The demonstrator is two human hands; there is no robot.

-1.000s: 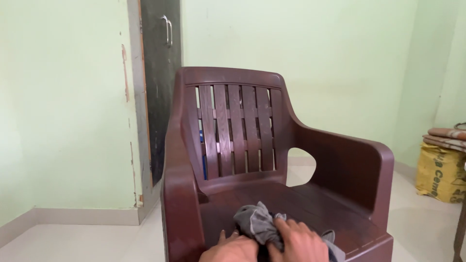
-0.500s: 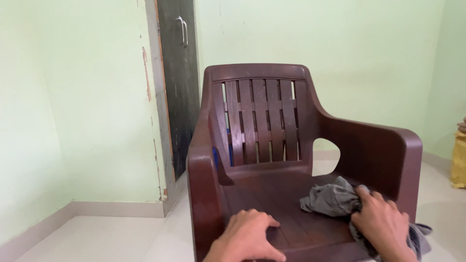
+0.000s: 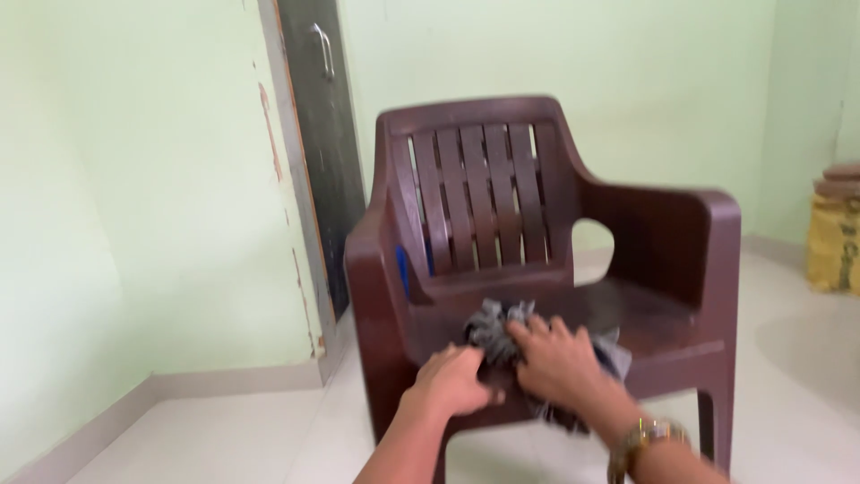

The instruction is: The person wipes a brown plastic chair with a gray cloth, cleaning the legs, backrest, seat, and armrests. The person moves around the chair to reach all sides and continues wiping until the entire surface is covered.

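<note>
A dark brown plastic armchair [image 3: 676, 233] with a slatted back stands in front of me on the pale floor. A crumpled grey cloth [image 3: 495, 324] lies on the left front of its seat. My right hand [image 3: 555, 358], with a gold watch on the wrist, presses down on the cloth and grips it. My left hand [image 3: 452, 381] rests on the seat's front edge, just left of the cloth and touching it. The frame is somewhat blurred.
A dark grey door [image 3: 322, 134] with a metal handle is set in the pale green wall behind the chair. A yellow sack [image 3: 833, 242] with folded things on top stands at the far right. Something blue [image 3: 403, 269] shows behind the chair's left arm.
My right hand has swept the cloth from the seat's right side to its left front, beside my left hand. The view has pulled back, so the whole chair shows.
</note>
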